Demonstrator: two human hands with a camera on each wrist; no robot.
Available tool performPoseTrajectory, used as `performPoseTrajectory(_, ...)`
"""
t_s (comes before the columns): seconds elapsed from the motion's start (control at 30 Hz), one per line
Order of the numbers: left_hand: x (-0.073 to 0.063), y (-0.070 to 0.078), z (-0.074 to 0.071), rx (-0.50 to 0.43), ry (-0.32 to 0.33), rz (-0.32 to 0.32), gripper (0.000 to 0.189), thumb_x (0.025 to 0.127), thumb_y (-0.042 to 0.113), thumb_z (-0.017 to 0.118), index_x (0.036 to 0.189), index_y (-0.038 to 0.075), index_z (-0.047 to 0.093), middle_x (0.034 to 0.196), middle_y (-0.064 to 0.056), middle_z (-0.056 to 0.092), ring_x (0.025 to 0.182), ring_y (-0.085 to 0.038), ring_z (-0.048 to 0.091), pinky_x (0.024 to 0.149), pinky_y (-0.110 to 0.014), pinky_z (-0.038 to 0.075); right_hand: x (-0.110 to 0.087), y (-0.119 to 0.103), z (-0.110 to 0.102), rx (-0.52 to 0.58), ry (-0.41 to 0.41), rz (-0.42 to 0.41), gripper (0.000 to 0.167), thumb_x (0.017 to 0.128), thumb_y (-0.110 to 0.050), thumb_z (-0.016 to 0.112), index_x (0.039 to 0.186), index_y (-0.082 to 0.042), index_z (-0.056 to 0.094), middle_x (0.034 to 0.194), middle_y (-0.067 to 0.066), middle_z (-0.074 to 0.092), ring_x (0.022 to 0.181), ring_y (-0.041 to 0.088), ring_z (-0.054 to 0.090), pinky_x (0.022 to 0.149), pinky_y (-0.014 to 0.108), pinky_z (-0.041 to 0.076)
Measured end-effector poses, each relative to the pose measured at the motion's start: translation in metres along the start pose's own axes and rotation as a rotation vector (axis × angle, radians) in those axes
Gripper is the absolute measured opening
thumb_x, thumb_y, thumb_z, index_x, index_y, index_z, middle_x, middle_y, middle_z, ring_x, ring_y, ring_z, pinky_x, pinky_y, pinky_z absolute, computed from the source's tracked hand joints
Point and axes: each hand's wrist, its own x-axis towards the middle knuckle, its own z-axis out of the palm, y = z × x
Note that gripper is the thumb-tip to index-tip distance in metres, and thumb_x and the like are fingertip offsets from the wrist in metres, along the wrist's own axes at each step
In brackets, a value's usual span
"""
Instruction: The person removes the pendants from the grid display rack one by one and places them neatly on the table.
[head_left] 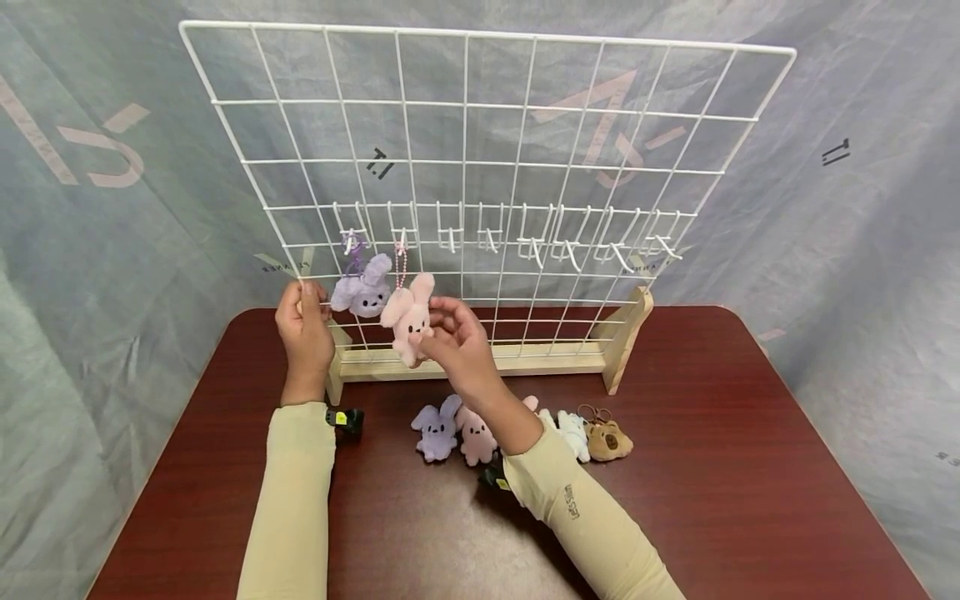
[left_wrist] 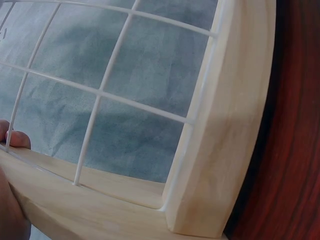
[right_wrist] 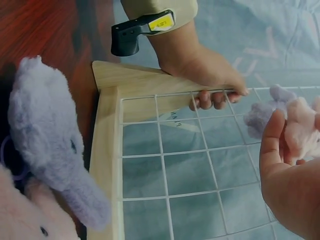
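My left hand [head_left: 303,333] grips the left edge of the white wire grid rack [head_left: 465,104]; in the right wrist view its fingers [right_wrist: 205,100] curl round the rack's wooden side post [right_wrist: 137,80] and wire. With my right hand [head_left: 465,346] I hold a pink bunny plush [head_left: 412,325], thumb on its front. Its pink bead chain [head_left: 401,267] runs up to the second hook [head_left: 403,237] from the left. On the leftmost hook [head_left: 351,240] hangs a purple bunny plush [head_left: 363,292] by a purple cord, just left of the pink one.
Several more hooks [head_left: 532,248] run along the grid to the right. On the red-brown table [head_left: 720,467], in front of the rack, lie another purple bunny [head_left: 437,432], a pink bunny [head_left: 476,437], white plush [head_left: 573,433] and a brown plush [head_left: 609,442]. My right forearm partly hides this row.
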Motion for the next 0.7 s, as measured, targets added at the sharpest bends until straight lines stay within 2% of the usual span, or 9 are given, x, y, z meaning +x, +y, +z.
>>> performPoseTrajectory(0.17, 0.002, -0.019, -0.007, -0.007, 0.008, -0.008, 0.045, 0.111, 0.017, 0.048, 0.087, -0.021, 0.047, 0.072, 0.002, 0.049, 0.057, -0.010, 0.041, 0.057, -0.022, 0.038, -0.003, -0.006, 0.002, -0.032, -0.011, -0.015, 0.054, 0.086, 0.005, 0.067, 0.137, 0.014, 0.050, 0.105, -0.006, 0.064, 0.089, 0.004, 0.064, 0.075, 0.017, 0.058)
performPoseTrajectory(0.3, 0.001, -0.018, -0.007, -0.001, 0.020, -0.020, 0.042, 0.111, 0.015, 0.048, 0.087, -0.020, 0.048, 0.072, -0.001, 0.051, 0.057, -0.010, 0.043, 0.057, -0.021, 0.039, -0.005, -0.010, 0.004, -0.032, -0.023, -0.028, 0.049, 0.086, 0.006, 0.068, 0.132, 0.016, 0.052, 0.102, -0.008, 0.065, 0.082, 0.003, 0.064, 0.072, 0.018, 0.057)
performPoseTrajectory(0.57, 0.001, -0.017, -0.007, -0.004, 0.016, 0.008, 0.042, 0.111, 0.015, 0.048, 0.086, -0.019, 0.048, 0.071, 0.003, 0.053, 0.054, -0.013, 0.044, 0.053, -0.022, 0.039, -0.008, -0.014, 0.006, -0.044, -0.024, -0.073, 0.043, 0.086, 0.009, 0.068, 0.125, 0.010, 0.051, 0.106, -0.004, 0.063, 0.085, 0.007, 0.064, 0.066, 0.019, 0.057)
performPoseTrajectory(0.7, 0.001, -0.016, -0.007, -0.007, 0.011, 0.011, 0.044, 0.111, 0.016, 0.050, 0.086, -0.021, 0.047, 0.070, 0.000, 0.051, 0.054, -0.016, 0.042, 0.052, -0.024, 0.038, -0.010, -0.016, 0.007, -0.063, -0.015, -0.081, 0.043, 0.085, 0.012, 0.069, 0.124, 0.009, 0.051, 0.105, -0.005, 0.064, 0.087, 0.007, 0.065, 0.065, 0.020, 0.057)
